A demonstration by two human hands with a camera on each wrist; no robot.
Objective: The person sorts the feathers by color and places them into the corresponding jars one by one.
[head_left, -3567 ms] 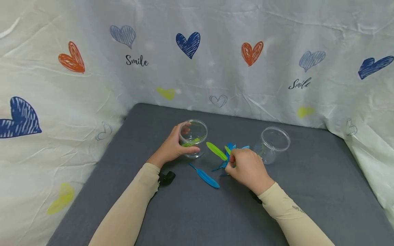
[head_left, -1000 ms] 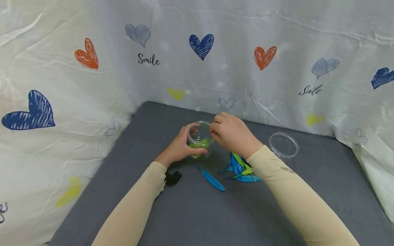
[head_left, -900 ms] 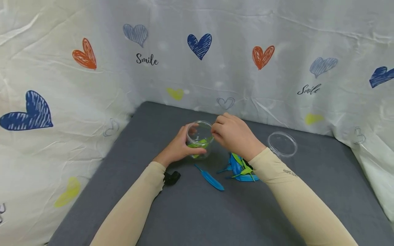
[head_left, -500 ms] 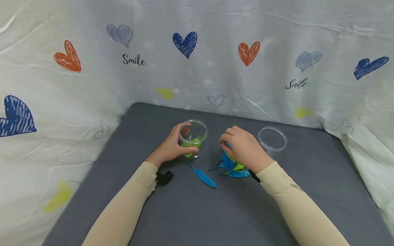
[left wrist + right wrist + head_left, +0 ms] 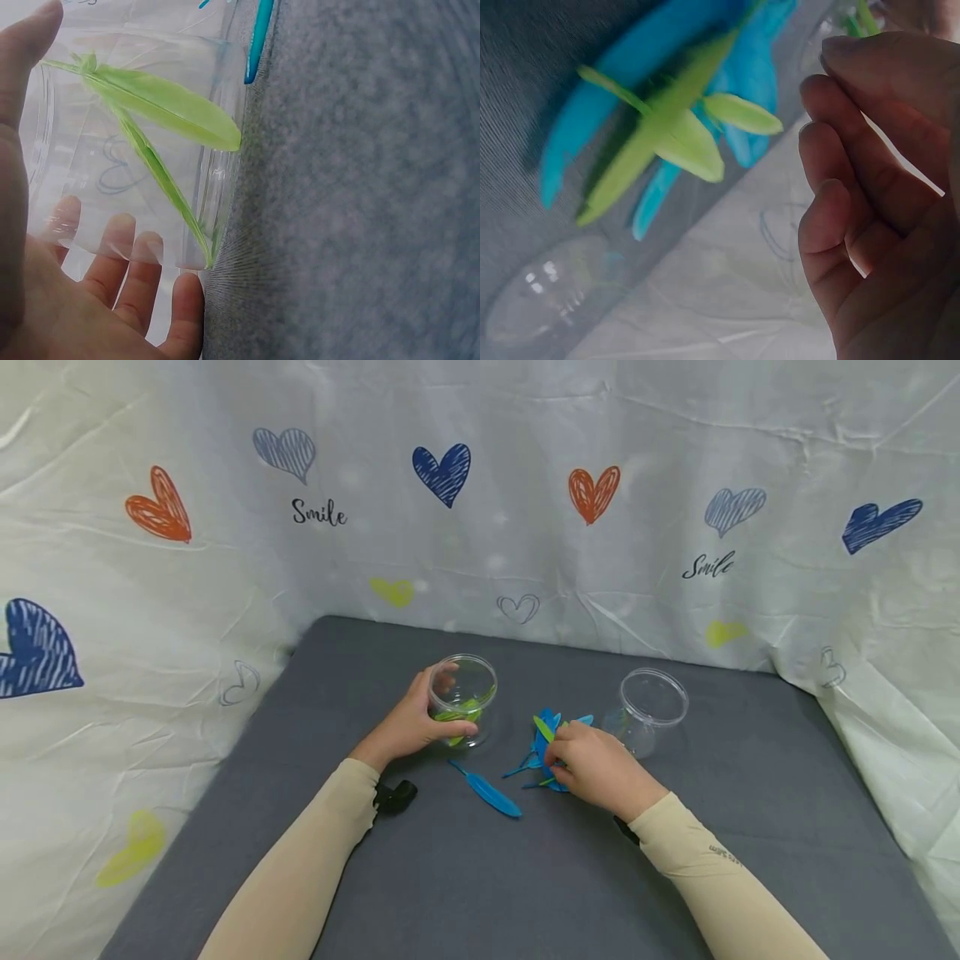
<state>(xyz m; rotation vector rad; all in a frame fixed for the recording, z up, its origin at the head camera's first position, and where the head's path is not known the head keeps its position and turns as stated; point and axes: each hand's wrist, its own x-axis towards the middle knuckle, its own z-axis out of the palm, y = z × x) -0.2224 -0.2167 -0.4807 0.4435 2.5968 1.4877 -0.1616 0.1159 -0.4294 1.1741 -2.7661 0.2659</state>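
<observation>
My left hand (image 5: 405,724) grips a clear plastic jar (image 5: 485,720) from its left side, thumb in front and fingers behind. Inside the jar lie green feathers (image 5: 165,105), seen through its wall in the left wrist view. Over a small pile of blue feathers (image 5: 542,745) and green feathers (image 5: 660,124) hovers my right hand (image 5: 600,768), its fingers loosely bent. The right wrist view shows nothing between thumb and fingertips, and a gap between them and the pile. The hand hides part of the pile in the head view.
One blue feather (image 5: 491,794) lies apart, in front of the jar. A second clear jar (image 5: 639,737) stands upright to the right, behind the right hand. Grey cloth covers the table (image 5: 450,885); a white curtain (image 5: 525,543) printed with hearts hangs behind and beside it.
My right hand was at the left jar's rim a second ago; it has moved right and down to the feather pile. The left hand keeps its grip on the jar.
</observation>
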